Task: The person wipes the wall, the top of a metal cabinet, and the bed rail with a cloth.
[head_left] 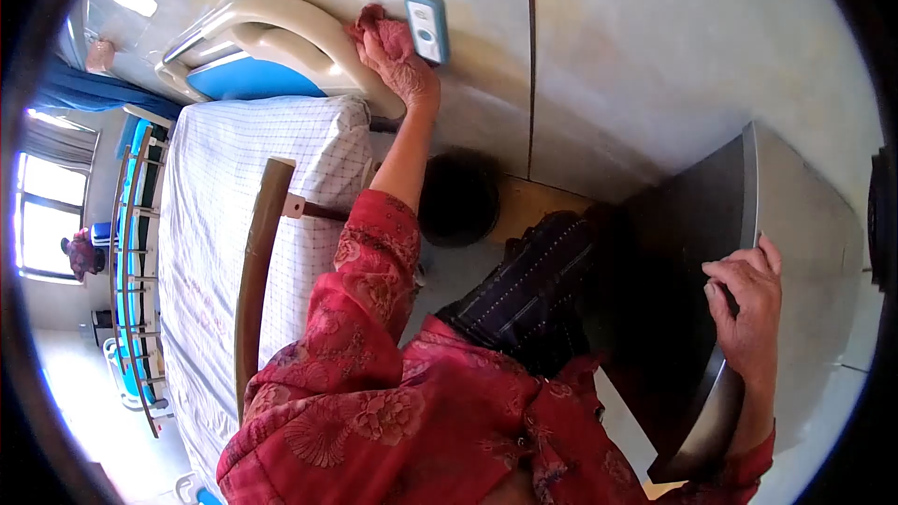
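Observation:
My left hand point(404, 75) is stretched forward, its fingers closed on a crumpled red cloth point(383, 30). The cloth lies against the end of the beige headboard point(290, 11), which has a blue panel. Just right of that hand, a teal and white call handset point(427, 28) hangs on a cord in front of the wall. My right hand point(748, 309) is over the edge of a dark-fronted cabinet point(814, 224). Its fingers are apart and loosely bent, with nothing in them. Whether it touches the cabinet top, I cannot tell.
The bed point(224, 196) with a checked white sheet stands on my left, its brown side rail point(257, 281) near my arm. A black bin point(458, 201) sits on the floor by the wall. Another railed bed point(136, 271) and a window point(56, 215) are farther left.

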Demonstrator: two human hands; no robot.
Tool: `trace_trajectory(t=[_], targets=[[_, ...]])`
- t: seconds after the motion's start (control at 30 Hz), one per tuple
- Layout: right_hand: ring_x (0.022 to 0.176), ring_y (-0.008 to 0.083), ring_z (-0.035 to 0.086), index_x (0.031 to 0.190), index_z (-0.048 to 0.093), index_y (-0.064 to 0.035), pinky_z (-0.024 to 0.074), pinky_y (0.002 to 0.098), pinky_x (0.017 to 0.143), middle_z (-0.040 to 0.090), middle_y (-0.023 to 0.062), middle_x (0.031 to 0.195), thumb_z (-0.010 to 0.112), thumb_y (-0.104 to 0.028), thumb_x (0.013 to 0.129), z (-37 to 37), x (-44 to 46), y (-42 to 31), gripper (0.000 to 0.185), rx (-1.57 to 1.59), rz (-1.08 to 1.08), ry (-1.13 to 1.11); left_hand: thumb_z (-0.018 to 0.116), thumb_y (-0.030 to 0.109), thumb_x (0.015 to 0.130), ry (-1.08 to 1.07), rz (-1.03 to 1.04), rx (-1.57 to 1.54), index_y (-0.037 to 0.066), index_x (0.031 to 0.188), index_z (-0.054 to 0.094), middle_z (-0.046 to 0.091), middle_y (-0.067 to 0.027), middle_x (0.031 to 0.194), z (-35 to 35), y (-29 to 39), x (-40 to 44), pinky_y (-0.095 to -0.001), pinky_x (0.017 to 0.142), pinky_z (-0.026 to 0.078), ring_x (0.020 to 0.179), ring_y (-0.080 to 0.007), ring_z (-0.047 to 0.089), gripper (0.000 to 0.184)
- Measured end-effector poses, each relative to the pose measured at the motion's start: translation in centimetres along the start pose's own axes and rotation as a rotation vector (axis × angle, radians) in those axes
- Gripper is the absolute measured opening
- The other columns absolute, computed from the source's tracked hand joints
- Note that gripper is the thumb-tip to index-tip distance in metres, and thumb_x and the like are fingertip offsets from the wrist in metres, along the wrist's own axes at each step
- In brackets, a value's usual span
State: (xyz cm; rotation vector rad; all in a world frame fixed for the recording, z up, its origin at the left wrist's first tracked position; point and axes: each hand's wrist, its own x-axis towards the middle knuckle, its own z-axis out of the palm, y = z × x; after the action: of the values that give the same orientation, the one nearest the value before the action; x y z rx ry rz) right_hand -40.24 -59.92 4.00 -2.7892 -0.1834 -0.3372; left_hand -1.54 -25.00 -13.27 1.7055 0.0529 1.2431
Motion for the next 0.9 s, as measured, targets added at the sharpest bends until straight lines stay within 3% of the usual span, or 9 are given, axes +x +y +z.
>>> trace_trajectory(t=[0.1,0.17,0.23,0.27,0.37,0.4,0.53,0.63,0.9], targets=[[0.089,0.0285,0.065,0.095,0.072,-0.0035,0.0366,0.0555,0.112,0.068,0.0117,0.084,0.07,0.0,0.08,-0.1,0.0,0.3,0.015,-0.006,-0.013,0.004,0.055,0.03,0.103,0.01,0.01,0.007,0.001,0.154,0.036,0.037,-0.0262,0.153,0.0,-1.3,-2.5,-0.0486,0.123,0.021,0.147,-0.0417,0.03,0.061],[0.088,0.0284,0.065,0.095,0.071,-0.0034,0.0368,0.0555,0.112,0.068,0.0117,0.084,0.071,0.001,0.079,-0.3,0.0,0.3,0.016,0.0,-0.025,0.0,0.051,0.03,0.106,0.045,-0.074,-0.005,0.001,0.155,0.037,0.04,-0.022,0.151,0.5,-0.6,-4.0,-0.0469,0.118,0.03,0.137,-0.0375,0.043,0.058],[0.088,0.0283,0.065,0.094,0.071,-0.0033,0.0369,0.0554,0.112,0.068,0.0114,0.083,0.071,0.002,0.079,-0.4,0.1,0.1,0.017,0.003,-0.015,-0.004,0.049,0.025,0.107,-0.016,-0.27,-0.46,0.0,0.148,0.043,0.049,-0.0174,0.142,0.3,-0.2,-5.6,-0.0427,0.105,0.044,0.12,-0.0303,0.054,0.048],[0.088,0.0282,0.065,0.094,0.071,-0.0033,0.0371,0.0553,0.112,0.068,0.0111,0.083,0.071,0.002,0.078,-0.4,0.2,0.0,0.017,0.008,-0.014,-0.004,0.047,0.019,0.108,-0.149,-0.646,-0.598,-0.002,0.139,0.049,0.056,-0.0137,0.132,-0.4,-0.5,-5.7,-0.0376,0.092,0.051,0.106,-0.0228,0.056,0.037],[0.087,0.0273,0.064,0.094,0.071,-0.0034,0.0374,0.0548,0.112,0.068,0.01,0.082,0.072,0.003,0.077,-0.4,0.2,-0.1,0.019,0.011,-0.01,0.0,0.046,0.017,0.108,-0.05,-0.259,-0.051,0.0,0.133,0.05,0.059,-0.0138,0.126,0.7,-3.8,-10.1,-0.0392,0.09,0.052,0.11,-0.0221,0.058,0.03],[0.087,0.0273,0.064,0.094,0.071,-0.0034,0.0374,0.0548,0.112,0.068,0.01,0.082,0.072,0.003,0.077,-0.5,0.3,-0.1,0.019,0.006,-0.001,-0.007,0.045,0.018,0.109,-0.181,-0.844,-0.298,0.005,0.14,0.048,0.059,-0.0129,0.13,-0.1,-0.9,-11.4,-0.0432,0.091,0.052,0.115,-0.0251,0.06,0.034],[0.086,0.027,0.064,0.094,0.071,-0.0042,0.038,0.0542,0.111,0.067,0.0089,0.081,0.072,0.003,0.076,-0.5,0.4,-0.2,0.019,0.018,0.005,-0.017,0.041,0.019,0.11,-0.196,-0.659,0.2,0.011,0.152,0.042,0.061,-0.0193,0.133,2.8,-12.9,-20.5,-0.0443,0.109,0.046,0.126,-0.0368,0.058,0.042],[0.085,0.0272,0.064,0.094,0.071,-0.0047,0.0383,0.054,0.111,0.067,0.0085,0.081,0.072,0.002,0.076,-0.6,0.4,-0.2,0.019,0.021,0.012,-0.019,0.035,0.041,0.111,-0.564,-1.621,-0.424,0.015,0.146,0.046,0.054,-0.0158,0.14,1.7,-6.8,-21.7,-0.0577,0.104,0.047,0.126,-0.0328,0.054,0.044],[0.086,0.0276,0.065,0.093,0.07,-0.0056,0.0389,0.0534,0.111,0.067,0.0081,0.08,0.073,0.001,0.076,-0.9,0.2,0.3,0.018,0.037,0.004,-0.009,0.035,0.022,0.107,-0.489,-1.874,-0.74,0.003,0.135,0.052,0.057,-0.0196,0.135,4.8,4.6,-23.8,-0.0608,0.108,0.045,0.126,-0.0398,0.054,0.037]])
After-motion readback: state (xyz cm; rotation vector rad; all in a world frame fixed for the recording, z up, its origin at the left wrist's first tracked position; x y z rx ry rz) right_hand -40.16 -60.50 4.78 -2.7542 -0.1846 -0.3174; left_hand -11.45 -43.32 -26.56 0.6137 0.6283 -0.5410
